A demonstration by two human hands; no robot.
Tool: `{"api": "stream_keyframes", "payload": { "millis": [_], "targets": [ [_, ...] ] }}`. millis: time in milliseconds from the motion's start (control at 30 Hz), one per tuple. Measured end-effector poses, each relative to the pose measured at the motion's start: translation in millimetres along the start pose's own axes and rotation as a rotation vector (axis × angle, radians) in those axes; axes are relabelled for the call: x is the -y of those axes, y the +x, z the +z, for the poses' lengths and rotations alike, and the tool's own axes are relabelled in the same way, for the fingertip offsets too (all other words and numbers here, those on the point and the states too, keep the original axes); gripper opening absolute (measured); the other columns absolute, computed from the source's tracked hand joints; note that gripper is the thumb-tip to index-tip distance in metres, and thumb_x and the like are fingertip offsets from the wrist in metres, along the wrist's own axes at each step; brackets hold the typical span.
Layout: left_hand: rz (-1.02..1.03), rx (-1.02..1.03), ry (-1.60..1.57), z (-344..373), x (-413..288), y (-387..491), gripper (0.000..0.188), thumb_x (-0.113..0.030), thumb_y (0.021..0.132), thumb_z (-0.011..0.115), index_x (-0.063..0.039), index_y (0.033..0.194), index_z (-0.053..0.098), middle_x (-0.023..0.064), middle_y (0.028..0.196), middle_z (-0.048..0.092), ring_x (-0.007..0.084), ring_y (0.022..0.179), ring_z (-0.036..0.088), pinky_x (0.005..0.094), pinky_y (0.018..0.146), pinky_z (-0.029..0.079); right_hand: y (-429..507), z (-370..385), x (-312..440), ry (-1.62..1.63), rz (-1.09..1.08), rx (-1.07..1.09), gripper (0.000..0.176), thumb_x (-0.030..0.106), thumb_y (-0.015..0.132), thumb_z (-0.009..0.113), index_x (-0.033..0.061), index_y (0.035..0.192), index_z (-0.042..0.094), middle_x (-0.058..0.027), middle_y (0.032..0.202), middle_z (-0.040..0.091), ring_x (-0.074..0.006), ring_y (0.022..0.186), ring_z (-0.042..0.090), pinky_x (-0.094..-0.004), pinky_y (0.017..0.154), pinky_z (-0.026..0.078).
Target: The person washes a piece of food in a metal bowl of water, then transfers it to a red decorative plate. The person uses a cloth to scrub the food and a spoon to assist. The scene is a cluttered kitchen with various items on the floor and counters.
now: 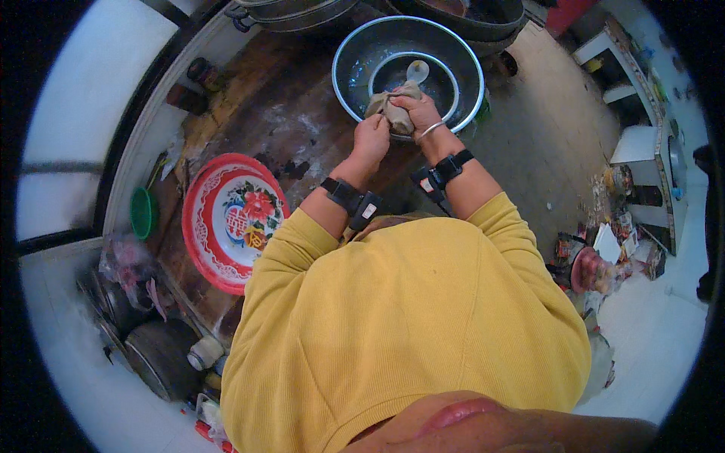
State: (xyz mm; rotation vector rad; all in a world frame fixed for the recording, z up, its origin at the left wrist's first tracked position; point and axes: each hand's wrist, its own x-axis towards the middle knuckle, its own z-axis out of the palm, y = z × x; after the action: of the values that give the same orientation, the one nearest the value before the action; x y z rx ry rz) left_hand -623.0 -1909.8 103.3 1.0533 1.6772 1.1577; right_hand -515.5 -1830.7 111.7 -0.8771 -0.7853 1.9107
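A wet-looking grey-brown cloth (pixel 400 117) is bunched between both hands over the near rim of a wide metal basin (pixel 352 93). My right hand (pixel 418 112) grips the cloth from the right, a pale bangle at its wrist. On the cloth's left side, my left hand (pixel 372 139) has its fingers curled closed on the edge of it. Inside the basin, just beyond the cloth, is a small round pale object (pixel 418 71), perhaps a spoon or ladle; part of it is hidden. Both wrists wear black straps with small devices.
A red-rimmed enamel tray with painted flowers (pixel 195 226) lies left on the dark wooden table (pixel 283 133). Beyond it are a green plastic cup (pixel 143 213) and dark jars (pixel 187 99). Large dark pots (pixel 481 34) stand behind the basin. Litter and a shelf unit (pixel 637 147) are far right.
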Motion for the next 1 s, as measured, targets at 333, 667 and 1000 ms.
{"api": "stream_keyframes", "payload": {
  "millis": [333,667,1000],
  "targets": [
    [0.068,-0.342,0.073,-26,-2,9,0.023,-0.020,0.087,0.050,0.000,0.090,0.060,0.0195,0.084,0.062,0.0326,0.081,0.060,0.0388,0.072,0.046,0,-8,5,-0.704,-0.207,0.194,0.032,0.000,0.068,0.069,0.0028,0.098,0.061,-0.0044,0.089,0.064,-0.0148,0.080,0.061,-0.0285,0.074,0.049],
    [-0.267,-0.429,0.233,-140,55,91,0.028,-0.024,0.084,0.055,-0.003,0.104,0.059,0.0203,0.102,0.062,0.0346,0.097,0.059,0.0408,0.081,0.046,2,-56,61,-1.117,-0.438,-0.074,0.045,0.013,0.064,0.069,0.0063,0.107,0.056,-0.0120,0.095,0.065,-0.0249,0.087,0.063,-0.0333,0.078,0.049],
    [0.119,-0.239,0.315,-44,9,111,0.035,-0.017,0.079,0.064,0.001,0.109,0.059,0.0182,0.107,0.061,0.0288,0.099,0.058,0.0365,0.082,0.047,35,-90,58,-1.371,-0.291,-0.106,0.051,0.017,0.064,0.068,0.0104,0.113,0.054,-0.0141,0.097,0.064,-0.0288,0.091,0.062,-0.0353,0.081,0.048]
  ]
}}
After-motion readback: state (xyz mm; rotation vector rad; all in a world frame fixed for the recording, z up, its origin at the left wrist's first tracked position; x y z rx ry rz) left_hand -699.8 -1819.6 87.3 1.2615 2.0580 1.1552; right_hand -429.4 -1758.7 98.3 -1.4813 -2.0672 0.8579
